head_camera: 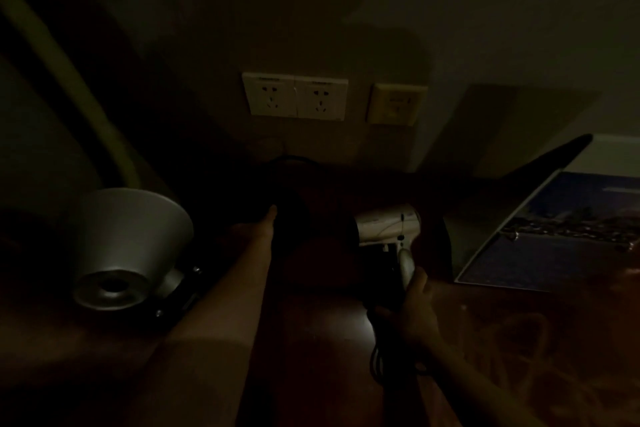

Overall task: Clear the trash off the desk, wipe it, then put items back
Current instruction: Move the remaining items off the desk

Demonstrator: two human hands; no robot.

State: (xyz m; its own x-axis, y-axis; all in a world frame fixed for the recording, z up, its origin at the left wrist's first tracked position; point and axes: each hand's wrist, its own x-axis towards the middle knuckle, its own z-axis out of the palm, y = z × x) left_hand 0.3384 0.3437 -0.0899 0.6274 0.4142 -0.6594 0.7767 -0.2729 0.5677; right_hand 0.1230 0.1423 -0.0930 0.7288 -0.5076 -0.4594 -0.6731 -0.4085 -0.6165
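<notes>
The scene is very dark. My right hand (412, 312) grips the handle of a white hair dryer (388, 224), whose body points left above the dark wooden desk (329, 322). Its black cord (379, 362) hangs in a loop below my hand. My left hand (258, 227) reaches forward to the middle of the desk and touches a large black object (298, 218); the fingers are lost in the dark, so I cannot tell how they lie.
A silver desk lamp shade (128, 243) stands at the left on a dark base. An open ring binder (561, 229) with a picture page lies at the right. Wall sockets (296, 95) and a third plate (396, 104) sit on the wall behind the desk.
</notes>
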